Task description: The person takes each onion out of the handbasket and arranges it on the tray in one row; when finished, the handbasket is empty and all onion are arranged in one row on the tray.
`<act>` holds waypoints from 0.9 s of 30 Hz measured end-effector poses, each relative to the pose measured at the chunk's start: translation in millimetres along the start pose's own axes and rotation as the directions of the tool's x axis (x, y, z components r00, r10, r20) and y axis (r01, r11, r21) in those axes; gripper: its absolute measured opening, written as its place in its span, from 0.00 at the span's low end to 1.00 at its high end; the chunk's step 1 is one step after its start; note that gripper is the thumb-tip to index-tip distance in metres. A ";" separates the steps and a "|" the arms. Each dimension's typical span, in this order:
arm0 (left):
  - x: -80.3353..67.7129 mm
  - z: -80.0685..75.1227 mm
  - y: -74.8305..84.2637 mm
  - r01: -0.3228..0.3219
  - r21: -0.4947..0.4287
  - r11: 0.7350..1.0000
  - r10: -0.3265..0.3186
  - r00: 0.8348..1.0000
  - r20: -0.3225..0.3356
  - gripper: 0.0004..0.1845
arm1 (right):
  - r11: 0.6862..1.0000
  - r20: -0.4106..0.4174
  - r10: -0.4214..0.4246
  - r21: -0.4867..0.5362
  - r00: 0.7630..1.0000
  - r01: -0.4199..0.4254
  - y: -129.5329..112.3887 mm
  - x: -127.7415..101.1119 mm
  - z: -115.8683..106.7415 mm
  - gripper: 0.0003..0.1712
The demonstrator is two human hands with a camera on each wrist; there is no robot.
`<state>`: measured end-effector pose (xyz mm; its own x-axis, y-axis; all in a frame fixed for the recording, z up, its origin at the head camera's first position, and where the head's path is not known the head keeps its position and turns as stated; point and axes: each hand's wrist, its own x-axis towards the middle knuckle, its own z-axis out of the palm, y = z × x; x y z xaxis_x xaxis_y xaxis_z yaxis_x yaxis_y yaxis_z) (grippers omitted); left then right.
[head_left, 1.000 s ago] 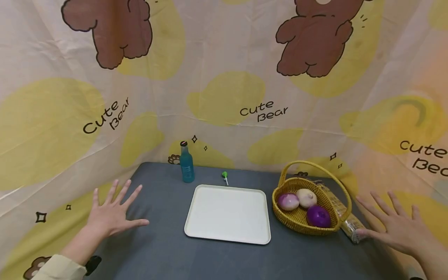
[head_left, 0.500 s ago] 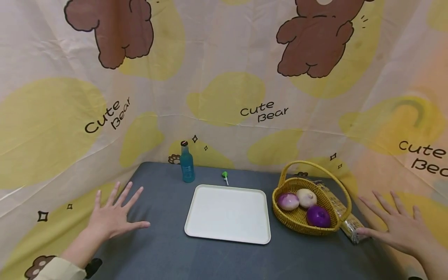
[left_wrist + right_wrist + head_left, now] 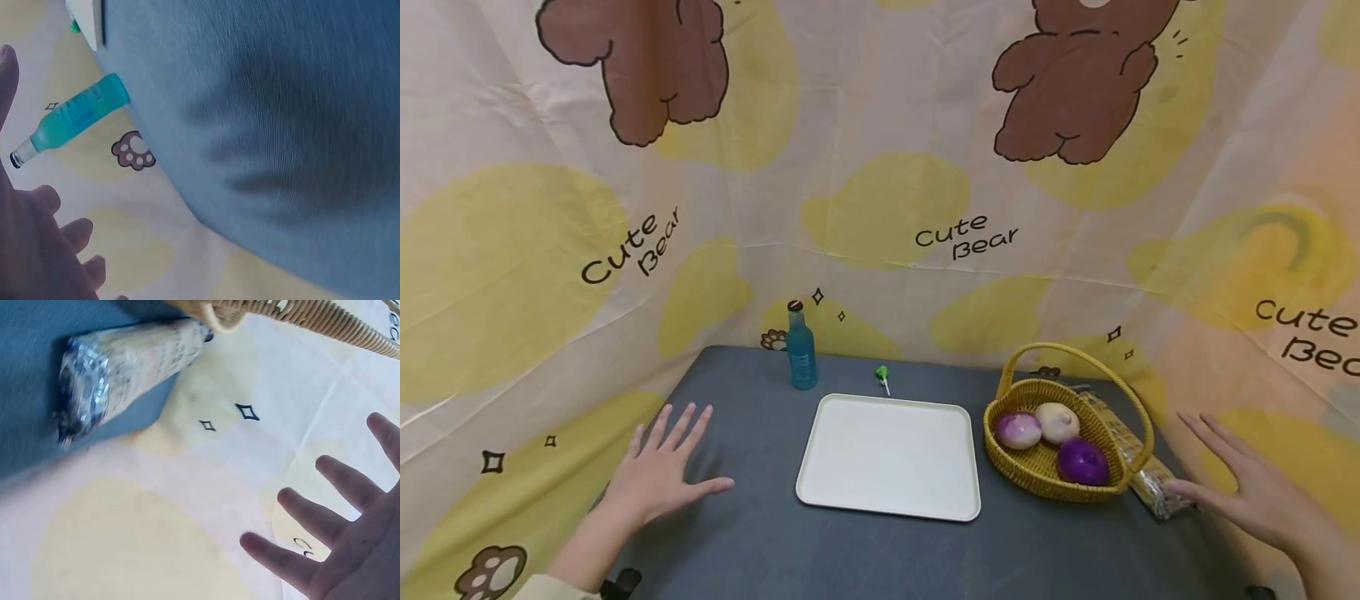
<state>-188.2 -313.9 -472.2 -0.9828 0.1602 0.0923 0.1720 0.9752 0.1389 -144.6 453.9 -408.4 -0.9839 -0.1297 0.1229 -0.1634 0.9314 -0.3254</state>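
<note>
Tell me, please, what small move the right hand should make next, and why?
Probably the right hand should close on the wrapped packet beside the basket. Its thumb is already near the packet's end, the fingers are spread and hold nothing, and the tray lies bare.

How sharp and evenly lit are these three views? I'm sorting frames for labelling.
Head view: sharp and evenly lit, with wide-angle bending at the edges; the tray shows no glare. Left wrist view: the grey table is smeared by motion blur with a soft dark shadow, and the left hand is out of focus. Right wrist view: fairly sharp, with small glints on the foil-wrapped packet.
</note>
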 end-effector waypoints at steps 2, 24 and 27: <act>-1.1 5.4 4.3 0.009 -0.025 1.000 -0.010 1.000 -0.003 0.65 | 0.999 -0.022 0.004 0.040 1.000 -0.003 -2.5 -1.5 2.3 0.56; 12.3 48.4 58.7 0.059 -0.399 0.915 -0.049 0.998 0.036 0.61 | 0.955 -0.331 0.134 0.294 0.934 -0.033 -47.0 -4.6 25.8 0.39; 15.3 53.5 68.0 0.064 -0.417 0.907 -0.050 0.998 0.043 0.63 | 0.951 -0.366 0.122 0.310 0.922 -0.003 -53.6 -5.1 28.9 0.33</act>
<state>-195.2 -237.0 -514.1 -0.9922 0.1172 0.0429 0.1216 0.8309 0.5429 -132.9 394.8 -418.7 -0.9012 0.1189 0.4169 -0.1749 0.7802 -0.6005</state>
